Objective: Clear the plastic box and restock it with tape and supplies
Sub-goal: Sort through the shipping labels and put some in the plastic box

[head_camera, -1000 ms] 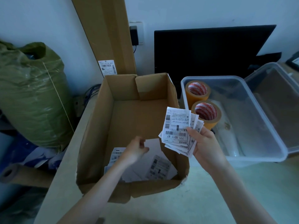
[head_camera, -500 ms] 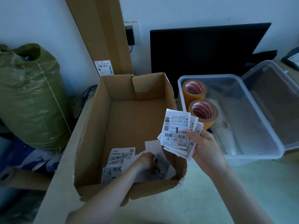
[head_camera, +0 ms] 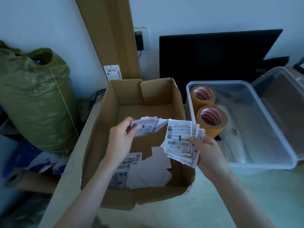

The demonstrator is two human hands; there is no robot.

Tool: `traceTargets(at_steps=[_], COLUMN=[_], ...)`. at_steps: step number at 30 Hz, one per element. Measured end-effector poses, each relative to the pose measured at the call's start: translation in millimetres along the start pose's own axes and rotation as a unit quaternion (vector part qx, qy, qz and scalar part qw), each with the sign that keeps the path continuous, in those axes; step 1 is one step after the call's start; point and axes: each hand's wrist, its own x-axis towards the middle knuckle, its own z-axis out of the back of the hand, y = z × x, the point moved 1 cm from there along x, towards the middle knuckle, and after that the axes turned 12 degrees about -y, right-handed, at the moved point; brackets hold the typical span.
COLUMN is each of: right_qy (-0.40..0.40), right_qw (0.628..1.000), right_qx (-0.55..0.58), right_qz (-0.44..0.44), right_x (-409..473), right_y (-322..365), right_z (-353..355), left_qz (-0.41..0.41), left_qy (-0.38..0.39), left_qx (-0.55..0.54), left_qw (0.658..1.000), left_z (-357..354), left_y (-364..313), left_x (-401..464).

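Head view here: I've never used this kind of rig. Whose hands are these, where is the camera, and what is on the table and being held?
There is no machine. The camera sits on a person's head and looks forward and down, so the two bare arms reaching in from the bottom edge are that person's own.

The left hand holds a few printed labels lifted above an open cardboard box. More loose labels lie on the box floor. The right hand grips a fanned stack of barcode labels.

Right of the cardboard box stands a clear plastic box holding two rolls of tan tape at its left end. Its lid appears to lean at the far right. Behind them is a dark screen, and off the table to the left stands a green sack.
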Motion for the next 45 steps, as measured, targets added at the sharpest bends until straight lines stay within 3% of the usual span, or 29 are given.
traceTargets(at_steps=[2,4,6,9,14,19,25,32,39,45], right_qy=[0.003,0.016,0.026,0.018,-0.033,-0.05,-0.014,0.07,0.126,0.075], right_qw=[1.0,0.999,0.998,0.999,0.998,0.997,0.998,0.997,0.99,0.995], right_qx=[0.002,0.017,0.027,-0.001,-0.056,-0.055,0.046,0.034,0.07,0.052], right_qz=[-0.013,-0.035,-0.051,-0.029,0.007,0.006,-0.027,0.014,-0.002,0.026], right_x=[1.3,2.0,2.7,2.7,3.8,3.9,1.1,-2.2,-1.3,-1.9], right_y=[0.3,1.2,1.8,1.2,-2.9,-3.2,0.6,-1.5,-3.6,-4.3], right_z=[-4.0,-7.9,-11.2,-16.3,-18.8,-18.1,-16.9,-19.2,-22.1,-21.1], left_qz=[-0.175,-0.324,-0.415,-0.48,-0.503,-0.476,-0.486,-0.512,-0.479,-0.476], left_qy=[-0.073,-0.119,-0.133,-0.134,-0.138,-0.131,-0.054,-0.03,0.004,0.016], left_qx=[0.032,0.066,0.089,0.089,0.106,0.093,0.132,0.136,0.142,0.124], left_qw=[0.981,0.936,0.896,0.863,0.846,0.865,0.862,0.848,0.866,0.871], left_z=[8.7,10.8,8.8,5.8,7.0,5.8,-9.7,-13.9,-11.9,-5.3], left_y=[-6.9,-8.6,-11.5,-18.5,-19.5,-16.5,-7.6,-9.6,-4.4,-7.1], left_x=[-2.3,-6.2,-10.9,-18.6,-23.2,-24.9,-37.5,-42.6,-42.3,-41.1])
